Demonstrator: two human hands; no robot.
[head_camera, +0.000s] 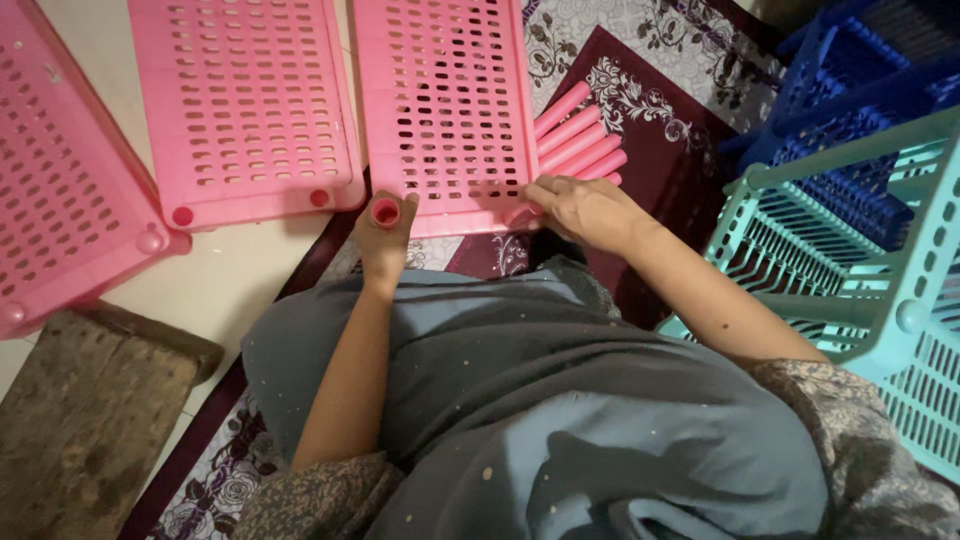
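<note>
My left hand (384, 238) grips a short pink plastic tube (385, 211), held upright with its open end toward me, at the near left corner of a pink perforated shelf panel (445, 100). At the near right corner of that same panel, my right hand (582, 208) rests with fingers curled on its edge. It touches a bunch of several pink tubes (580, 140) lying side by side just right of the panel. Whether the right hand holds one of the tubes is hidden by its fingers.
Two more pink perforated panels (245, 110) (55, 190) lie on the floor to the left. A teal plastic rack (860, 250) stands at right, with a blue rack (850, 70) behind it. A worn wooden block (90, 410) sits at lower left. A patterned rug (650, 90) lies underneath.
</note>
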